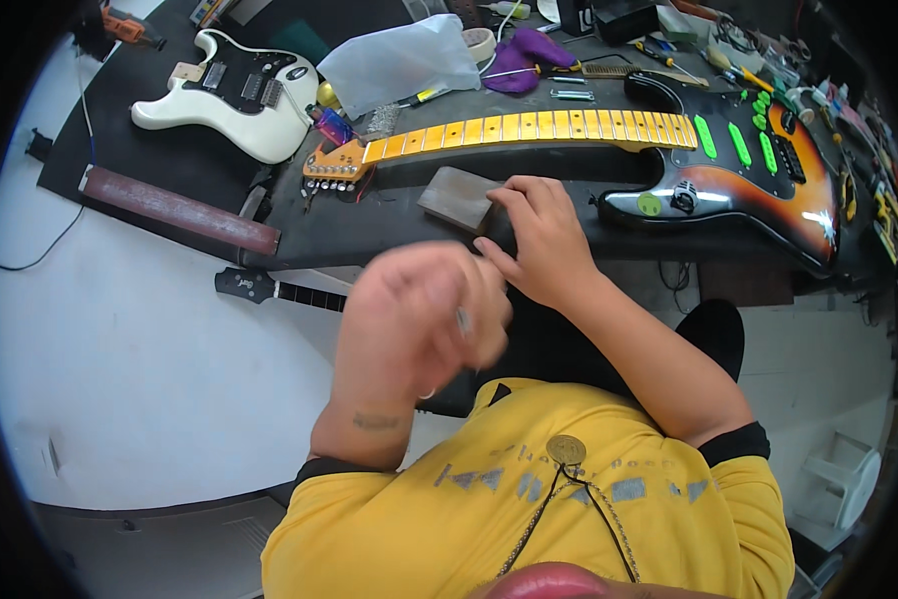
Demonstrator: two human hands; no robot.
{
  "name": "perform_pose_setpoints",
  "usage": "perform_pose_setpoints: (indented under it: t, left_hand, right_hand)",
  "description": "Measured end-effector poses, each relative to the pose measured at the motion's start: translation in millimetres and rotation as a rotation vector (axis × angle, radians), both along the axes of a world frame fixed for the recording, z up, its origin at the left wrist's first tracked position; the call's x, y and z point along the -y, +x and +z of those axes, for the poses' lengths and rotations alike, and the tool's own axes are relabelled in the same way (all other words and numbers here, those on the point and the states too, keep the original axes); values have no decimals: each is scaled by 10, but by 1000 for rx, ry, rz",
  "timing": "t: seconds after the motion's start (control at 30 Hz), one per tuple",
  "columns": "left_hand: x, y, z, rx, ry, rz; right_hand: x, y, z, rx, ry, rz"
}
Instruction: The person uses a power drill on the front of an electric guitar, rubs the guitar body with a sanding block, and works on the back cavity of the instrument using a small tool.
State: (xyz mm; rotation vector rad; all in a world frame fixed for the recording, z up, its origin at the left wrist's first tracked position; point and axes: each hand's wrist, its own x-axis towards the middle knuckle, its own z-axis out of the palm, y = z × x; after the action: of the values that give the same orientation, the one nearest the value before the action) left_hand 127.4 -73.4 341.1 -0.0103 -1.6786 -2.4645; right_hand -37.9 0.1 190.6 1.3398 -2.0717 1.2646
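My left hand (424, 314) is raised near the front edge of the bench, blurred, with curled fingers; what it holds, if anything, I cannot make out. My right hand (539, 235) grips the right end of a grey rectangular block (449, 197) on the dark bench mat, thumb at the near corner. Just behind the block lies a maple guitar neck (529, 127) with a headstock and tuners at left, reaching the sunburst guitar body (788, 210) with green covers on the right.
A white guitar body (224, 115), a long rust-coloured bar (179, 210), a translucent bag (399, 65), purple cloth (519, 55) and scattered tools (668, 60) share the bench. A dark headstock (244, 285) shows below the edge. A white stool (838, 479) stands at lower right.
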Motion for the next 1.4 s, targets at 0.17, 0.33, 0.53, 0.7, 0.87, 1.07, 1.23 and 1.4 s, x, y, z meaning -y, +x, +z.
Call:
perform_pose_setpoints:
  t: [0.17,0.33,0.53,0.7,0.87,1.07,1.23,1.4]
  left_hand:
    - [-193,121,179,-250,-44,-311]
    - [-165,-103,-363,53,222,-111]
    - [-388,-399,-983,229,249,-184]
    - [-520,-583,-1056,176,218,-241]
    - [-271,-854,-902,-65,-385,-45]
    - [257,-1414,-1318,-240,-928,393]
    - [241,-1406,-1362,-305,-1144,364]
    - [239,-1386,-1357,-260,-1128,347]
  right_hand:
    - [-414,241,194,222,-127,241]
    - [-1123,381,595,386,-318,451]
    - [-1474,346,629,250,-152,273]
    - [-1711,182,727,166,-98,147]
    - [-2365,-857,1204,-97,165,-355]
    - [-3023,-2402,1000,-43,421,-587]
    - [-2919,-2515,852,-24,505,-598]
    - [-2840,-2513,814,-72,579,-627]
